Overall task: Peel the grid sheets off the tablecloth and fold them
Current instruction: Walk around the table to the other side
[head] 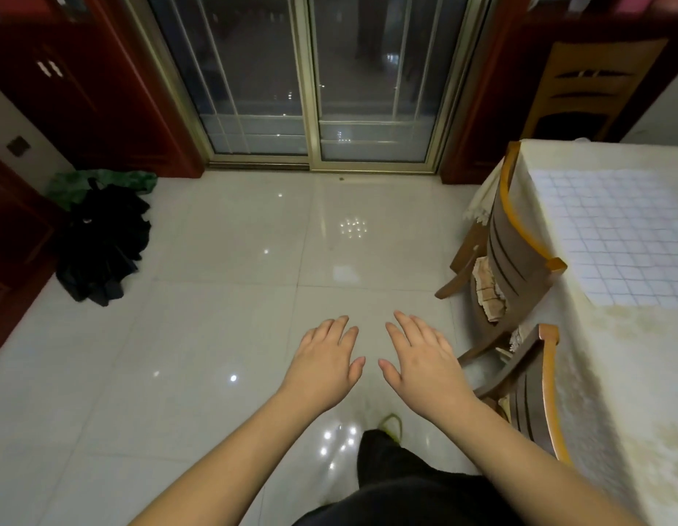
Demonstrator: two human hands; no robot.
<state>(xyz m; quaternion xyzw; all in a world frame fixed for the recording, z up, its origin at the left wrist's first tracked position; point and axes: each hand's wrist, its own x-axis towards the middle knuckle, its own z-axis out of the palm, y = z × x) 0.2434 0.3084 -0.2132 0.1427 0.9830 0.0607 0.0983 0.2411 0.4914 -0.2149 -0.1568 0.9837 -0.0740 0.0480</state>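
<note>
Fingers (339, 328) of both hands spread, empty, grid sheet (610, 233) well apart, right

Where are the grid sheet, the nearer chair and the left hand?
grid sheet (614, 237): head view, middle of sheet.
nearer chair (550, 392): head view, curved top rail.
left hand (324, 360): head view, back of hand.

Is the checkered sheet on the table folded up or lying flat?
Lying flat: the grid sheet is spread across the tablecloth, untouched.
</note>
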